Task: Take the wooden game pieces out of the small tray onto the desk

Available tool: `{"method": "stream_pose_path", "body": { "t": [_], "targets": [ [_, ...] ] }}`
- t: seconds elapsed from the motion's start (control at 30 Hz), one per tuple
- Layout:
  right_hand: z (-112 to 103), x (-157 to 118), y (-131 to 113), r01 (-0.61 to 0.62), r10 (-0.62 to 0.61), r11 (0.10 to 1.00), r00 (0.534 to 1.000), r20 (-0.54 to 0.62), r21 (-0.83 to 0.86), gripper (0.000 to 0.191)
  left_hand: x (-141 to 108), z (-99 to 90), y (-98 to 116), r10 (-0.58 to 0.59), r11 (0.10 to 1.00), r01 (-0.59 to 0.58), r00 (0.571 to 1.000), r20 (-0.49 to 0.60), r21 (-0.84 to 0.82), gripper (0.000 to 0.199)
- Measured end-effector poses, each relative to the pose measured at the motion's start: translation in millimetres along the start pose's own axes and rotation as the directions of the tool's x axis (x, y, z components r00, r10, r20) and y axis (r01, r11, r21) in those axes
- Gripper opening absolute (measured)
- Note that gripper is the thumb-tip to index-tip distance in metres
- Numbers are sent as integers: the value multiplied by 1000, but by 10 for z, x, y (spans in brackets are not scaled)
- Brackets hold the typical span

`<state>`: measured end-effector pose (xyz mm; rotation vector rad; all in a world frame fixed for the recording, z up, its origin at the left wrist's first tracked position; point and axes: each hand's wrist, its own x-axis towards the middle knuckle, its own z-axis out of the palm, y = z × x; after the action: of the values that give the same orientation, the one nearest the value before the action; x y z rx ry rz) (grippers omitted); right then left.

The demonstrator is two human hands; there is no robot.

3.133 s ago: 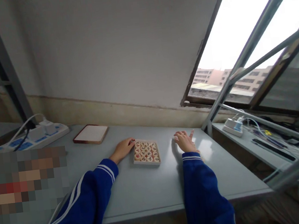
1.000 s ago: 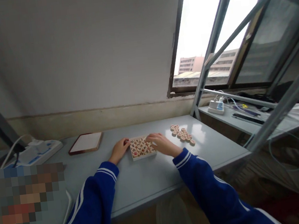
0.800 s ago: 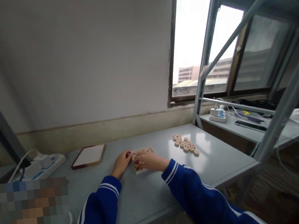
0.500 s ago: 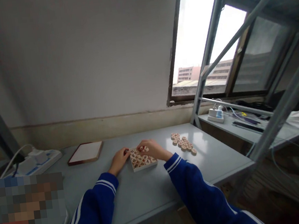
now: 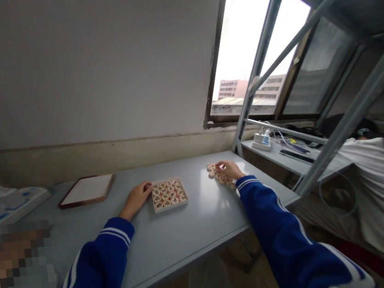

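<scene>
Between the far and near edges of the worktop (image 5: 175, 243), my left hand (image 5: 136, 199), narrowly curled, touches a box (image 5: 172, 207) whose packed discs (image 5: 165, 196) look complete, while near the far right corner my narrow-fingered right hand (image 5: 230, 169) meets remaining loose discs (image 5: 211, 172), both grips unclear to me remotely.

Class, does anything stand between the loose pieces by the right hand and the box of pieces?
Nothing visible does: only the desk surface lies between the loose pieces and the box. The left hand is at its left edge.

The right hand (image 5: 230, 169) hides some of the loose round pieces (image 5: 211, 170).
</scene>
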<state>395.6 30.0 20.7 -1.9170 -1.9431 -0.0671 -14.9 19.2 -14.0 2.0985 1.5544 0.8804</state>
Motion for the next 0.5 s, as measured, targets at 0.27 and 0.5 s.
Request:
{"method": "stream_pose_path", "body": {
  "t": [0.27, 0.5],
  "targets": [
    [-10, 24, 27, -110, 111, 992, 994, 4, -58, 25, -13, -6, 7, 7, 1000, -7, 1000, 14, -25, 42],
    [-69, 40, -23, -98, 100, 990, 995, 17, -101, 19, 7, 18, -36, 11, 999, -10, 1000, 15, -32, 41]
  ]
}}
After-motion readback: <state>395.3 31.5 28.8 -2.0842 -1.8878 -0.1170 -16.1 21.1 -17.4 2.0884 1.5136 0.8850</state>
